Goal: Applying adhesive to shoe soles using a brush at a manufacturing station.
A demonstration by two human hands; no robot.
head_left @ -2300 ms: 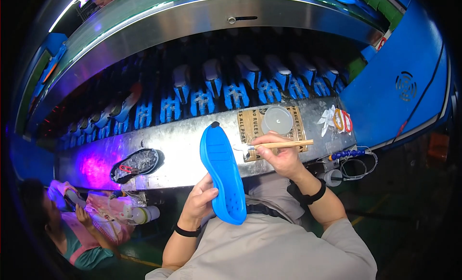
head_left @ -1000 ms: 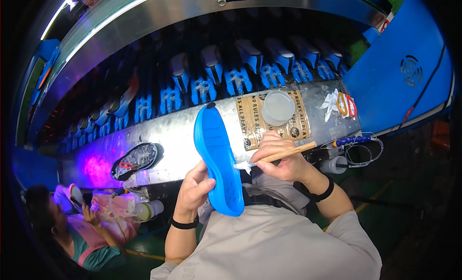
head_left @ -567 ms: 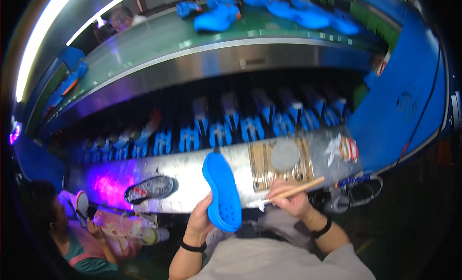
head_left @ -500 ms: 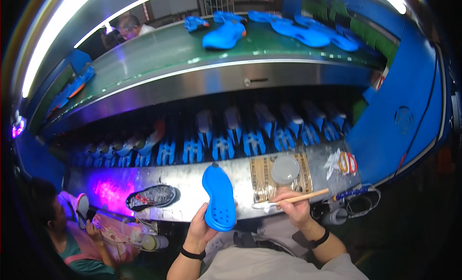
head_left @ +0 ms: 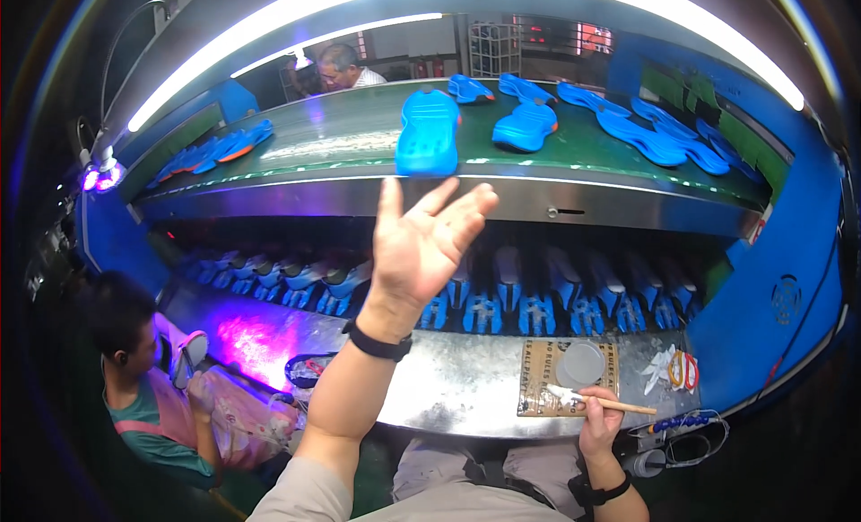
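My left hand (head_left: 426, 239) is raised toward the green conveyor belt (head_left: 341, 141), fingers spread, holding nothing. Just beyond its fingertips a blue shoe sole (head_left: 429, 133) lies at the belt's near edge. My right hand (head_left: 599, 416) stays low at the metal bench (head_left: 448, 387) and grips a wooden-handled brush (head_left: 599, 400), whose white bristles rest on a brown cardboard mat (head_left: 565, 390). A round grey glue tin (head_left: 583, 364) sits on that mat.
More blue soles (head_left: 628, 118) ride the belt. Rows of blue shoe moulds (head_left: 502, 302) sit under it. A seated person (head_left: 152, 387) works at the left by a purple light, near a black sole (head_left: 309, 369). Another person (head_left: 345, 66) stands beyond the belt.
My left hand lifted the blue sole from the bench up to the conveyor and let it go; the hand now stands open. My view tilted upward. The right hand kept the brush near the mat.
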